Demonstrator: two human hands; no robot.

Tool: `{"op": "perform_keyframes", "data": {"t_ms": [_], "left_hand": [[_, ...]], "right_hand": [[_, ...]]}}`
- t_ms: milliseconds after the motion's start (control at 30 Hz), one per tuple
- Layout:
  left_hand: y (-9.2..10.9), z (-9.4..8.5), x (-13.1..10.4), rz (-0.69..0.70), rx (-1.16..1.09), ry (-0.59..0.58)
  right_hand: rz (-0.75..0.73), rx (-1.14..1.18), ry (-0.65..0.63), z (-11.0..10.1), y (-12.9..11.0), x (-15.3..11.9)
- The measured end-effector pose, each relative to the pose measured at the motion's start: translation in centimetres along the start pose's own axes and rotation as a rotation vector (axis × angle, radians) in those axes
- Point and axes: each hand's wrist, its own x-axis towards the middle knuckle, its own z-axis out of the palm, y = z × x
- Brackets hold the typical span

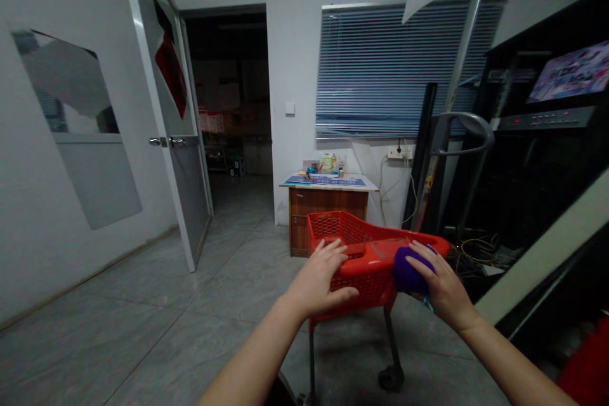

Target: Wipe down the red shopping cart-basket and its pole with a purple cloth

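Note:
A red plastic shopping cart [354, 295] with a perforated basket and dark legs on casters stands right in front of me. My left hand [323, 276] lies on the near left part of its rim, fingers stretched out and thumb apart, with nothing in the grasp. Bunched purple cloth [408, 271] is under my right hand [440, 279], whose fingers curve over it against the near right part of the rim. A small light-blue bit hangs below that hand; what it is I cannot make out. The palm hides part of the cloth.
An open door [176, 171] and dark doorway stand ahead on the left. Beyond the cart is a wooden cabinet [328, 203] with small items on top. To the right are a metal pole [469, 32], a black rack [547, 165], loose cables [476, 250] and a slanted pale board [547, 241].

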Motion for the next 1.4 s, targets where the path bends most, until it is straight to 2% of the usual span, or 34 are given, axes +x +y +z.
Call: {"op": "perform_keyframes", "data": {"t_ms": [133, 267, 433, 600, 667, 767, 900, 967, 1033, 1133, 1233, 1300, 1400], "left_hand": [[-0.6, -0.4, -0.4, 0.026, -0.048, 0.014], [-1.0, -1.3, -1.5, 0.04, -0.076, 0.019], [-1.2, -3.1, -4.3, 0.058, -0.088, 0.023], [-1.9, -6.0, -8.0, 0.042, -0.05, 0.037], [-1.2, -6.7, -8.6, 0.002, 0.054, 0.042], [1.6, -6.6, -7.8, -0.028, 0.285, 0.044], [5.3, -5.0, -5.6, 0.082, 0.378, -0.109], [5.9, -4.7, -5.3, 0.101, 0.387, -0.154], [5.6, -5.0, -5.4, 0.093, 0.386, -0.177], [4.6, -5.9, -5.9, 0.08, 0.361, -0.215], [3.1, -6.8, -6.2, 0.078, 0.322, -0.232], [2.3, -7.4, -6.2, 0.076, 0.294, -0.221], [2.3, -7.9, -5.7, 0.076, 0.278, -0.184]], "right_hand": [[0.067, 0.024, 0.014, -0.5, 1.5, -0.7], [0.11, 0.052, 0.001, -1.5, 1.0, -0.4], [0.064, 0.072, -0.075, -3.6, -2.1, 0.9], [0.005, 0.11, -0.132, -5.6, -6.8, 2.8], [0.011, 0.115, -0.155, -6.1, -9.0, 3.6], [0.005, 0.121, -0.173, -6.6, -12.0, 4.8], [0.006, 0.134, -0.198, -7.3, -14.4, 5.5], [0.033, 0.142, -0.224, -8.0, -14.3, 5.2], [0.061, 0.158, -0.243, -8.8, -13.1, 4.5], [0.12, 0.22, -0.241, -9.7, -10.3, 3.1], [0.172, 0.387, -0.219, -9.4, -8.1, 2.1], [0.167, 0.5, -0.19, -8.4, -8.1, 2.0], [0.058, 0.535, -0.141, -6.6, -10.0, 3.1]]}}
